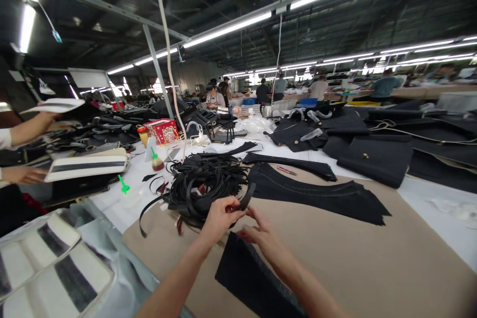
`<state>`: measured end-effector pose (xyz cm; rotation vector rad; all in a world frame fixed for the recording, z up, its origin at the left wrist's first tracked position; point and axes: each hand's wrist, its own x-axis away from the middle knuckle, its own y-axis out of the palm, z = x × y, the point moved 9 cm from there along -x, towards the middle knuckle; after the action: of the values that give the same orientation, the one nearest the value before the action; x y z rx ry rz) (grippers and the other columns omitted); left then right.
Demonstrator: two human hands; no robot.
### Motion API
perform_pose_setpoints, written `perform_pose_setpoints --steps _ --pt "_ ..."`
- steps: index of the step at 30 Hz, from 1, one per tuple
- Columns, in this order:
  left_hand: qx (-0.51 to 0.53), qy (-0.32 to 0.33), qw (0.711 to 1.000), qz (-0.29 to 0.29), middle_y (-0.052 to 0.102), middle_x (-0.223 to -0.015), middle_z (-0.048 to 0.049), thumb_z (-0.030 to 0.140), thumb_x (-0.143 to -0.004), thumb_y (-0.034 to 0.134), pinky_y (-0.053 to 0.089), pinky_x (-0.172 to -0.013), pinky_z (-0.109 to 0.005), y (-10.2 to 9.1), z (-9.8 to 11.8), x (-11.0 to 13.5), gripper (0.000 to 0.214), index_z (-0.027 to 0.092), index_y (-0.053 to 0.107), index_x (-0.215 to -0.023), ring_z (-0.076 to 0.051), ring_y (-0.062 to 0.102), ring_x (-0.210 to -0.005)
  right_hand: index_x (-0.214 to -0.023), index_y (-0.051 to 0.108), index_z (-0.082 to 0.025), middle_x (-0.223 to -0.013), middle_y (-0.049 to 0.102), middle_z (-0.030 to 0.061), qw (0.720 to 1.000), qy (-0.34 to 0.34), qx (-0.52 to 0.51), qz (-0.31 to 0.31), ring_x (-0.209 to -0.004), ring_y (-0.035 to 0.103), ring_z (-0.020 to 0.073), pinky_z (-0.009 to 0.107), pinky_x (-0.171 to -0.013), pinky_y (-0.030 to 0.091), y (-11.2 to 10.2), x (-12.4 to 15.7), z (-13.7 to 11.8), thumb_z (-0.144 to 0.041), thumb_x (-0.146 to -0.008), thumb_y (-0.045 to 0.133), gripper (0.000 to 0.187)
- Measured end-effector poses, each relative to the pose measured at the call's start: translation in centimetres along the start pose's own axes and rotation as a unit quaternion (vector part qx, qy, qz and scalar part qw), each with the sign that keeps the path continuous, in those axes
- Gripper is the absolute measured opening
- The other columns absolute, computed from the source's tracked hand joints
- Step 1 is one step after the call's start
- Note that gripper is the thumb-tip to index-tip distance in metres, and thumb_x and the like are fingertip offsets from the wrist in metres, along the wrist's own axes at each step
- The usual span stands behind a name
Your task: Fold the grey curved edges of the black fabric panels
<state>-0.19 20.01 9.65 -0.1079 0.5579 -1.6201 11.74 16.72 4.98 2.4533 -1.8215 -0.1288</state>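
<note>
On the white worktable (415,198), a brown sheet (354,258). Strap heap (201,179) left of centre, partly over it; curved panel (316,192) to the heap's right; black piece (242,273) nearest the camera. Left hand (222,216) pinches a strap (248,198) just beside the heap; right hand (266,233) meets it, fingers bent, grip can't tell. Snips (286,170) at the panel's far edge. Best, probably: pinch near the strap's end, keep it flat, untwisted, clear of the heap's loops.
</note>
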Motion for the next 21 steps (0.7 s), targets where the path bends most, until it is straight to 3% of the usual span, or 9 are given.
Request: perform_pose_setpoints --steps 2,4,7,9,12,14,16,18,21 --pt "-0.011 0.003 1.0 -0.001 0.047 -0.059 0.0052 0.035 -0.071 0.066 0.031 -0.054 -0.021 -0.5 0.2 0.3 0.021 0.016 0.061 -0.064 -0.009 0.04 -0.057 -0.1 0.063 -0.017 -0.092 0.067 0.0058 0.999 -0.02 -0.027 -0.028 -0.069 0.062 0.0163 0.029 -0.067 0.047 2.1 -2.8 0.2 -0.043 -0.069 0.065 0.041" --pt "-0.023 0.007 1.0 0.009 0.053 -0.061 0.0028 0.038 -0.076 0.062 0.035 -0.057 -0.022 -1.5 0.0 0.6 0.025 0.016 0.066 -0.067 -0.011 0.045 -0.059 -0.074 0.061 -0.015 -0.066 0.061 0.0022 0.999 -0.033 -0.026 -0.027 -0.063 0.058 0.0162 0.028 -0.063 0.043 2.9 -4.3 0.5 -0.048 -0.068 0.066 0.034" --pt "-0.054 -0.003 0.995 0.078 0.062 -0.068 -0.0006 0.045 -0.081 0.054 0.04 -0.065 -0.026 -4.5 -1.6 1.0 0.033 0.017 0.071 -0.081 -0.015 0.053 -0.065 -0.063 0.057 -0.016 -0.059 0.058 0.0005 0.998 -0.065 -0.014 0.003 -0.061 0.055 0.016 0.029 -0.062 0.041 2.1 -4.3 -0.3 -0.053 -0.068 0.067 0.039" --pt "-0.119 -0.039 0.974 0.188 0.067 -0.074 -0.0016 0.049 -0.081 0.053 0.043 -0.07 -0.028 -7.9 -3.2 1.4 0.037 0.02 0.072 -0.095 -0.018 0.058 -0.069 -0.064 0.058 -0.017 -0.063 0.059 0.0 0.995 -0.095 -0.01 0.034 -0.067 0.055 0.016 0.029 -0.067 0.043 0.5 -3.6 -2.1 -0.054 -0.072 0.066 0.039" --pt "-0.212 -0.075 0.933 0.28 0.069 -0.079 -0.0034 0.047 -0.086 0.045 0.043 -0.067 -0.03 -12.4 -4.0 1.3 0.041 0.023 0.069 -0.109 -0.02 0.06 -0.07 -0.073 0.06 -0.018 -0.075 0.062 0.0006 0.985 -0.139 -0.011 0.104 -0.08 0.057 0.0172 0.03 -0.08 0.044 -3.9 -1.7 -6.6 -0.052 -0.081 0.06 0.035" --pt "-0.269 -0.076 0.898 0.339 0.07 -0.082 -0.005 0.046 -0.09 0.042 0.04 -0.063 -0.029 -15.5 -2.6 0.8 0.041 0.023 0.068 -0.112 -0.02 0.058 -0.069 -0.084 0.064 -0.018 -0.089 0.066 0.0034 0.971 -0.164 -0.01 0.175 -0.092 0.059 0.0199 0.034 -0.089 0.044 -8.2 0.4 -10.3 -0.05 -0.081 0.062 0.033" --pt "-0.333 -0.041 0.844 0.418 0.068 -0.086 -0.0057 0.046 -0.092 0.04 0.036 -0.061 -0.028 -18.4 0.8 0.6 0.042 0.023 0.068 -0.112 -0.019 0.055 -0.069 -0.088 0.065 -0.019 -0.099 0.066 0.0052 0.946 -0.193 -0.018 0.261 -0.103 0.058 0.0221 0.037 -0.095 0.043 -12.9 3.2 -14.2 -0.051 -0.079 0.065 0.033" --pt "-0.38 0.012 0.788 0.485 0.063 -0.084 -0.0036 0.046 -0.094 0.039 0.032 -0.06 -0.027 -20.2 4.8 0.5 0.041 0.025 0.067 -0.114 -0.017 0.051 -0.069 -0.075 0.06 -0.02 -0.099 0.065 0.0055 0.904 -0.252 -0.031 0.343 -0.109 0.058 0.023 0.038 -0.095 0.044 -17.4 6.9 -18.1 -0.048 -0.076 0.068 0.029" --pt "-0.448 0.079 0.738 0.499 0.053 -0.079 -0.0021 0.044 -0.096 0.034 0.032 -0.064 -0.027 -19.9 9.0 -0.8 0.041 0.027 0.063 -0.12 -0.017 0.049 -0.076 -0.072 0.051 -0.02 -0.106 0.065 0.0091 0.849 -0.319 0.078 0.415 -0.115 0.057 0.0248 0.038 -0.084 0.048 -21.8 12.2 -22.6 -0.045 -0.087 0.057 0.029"
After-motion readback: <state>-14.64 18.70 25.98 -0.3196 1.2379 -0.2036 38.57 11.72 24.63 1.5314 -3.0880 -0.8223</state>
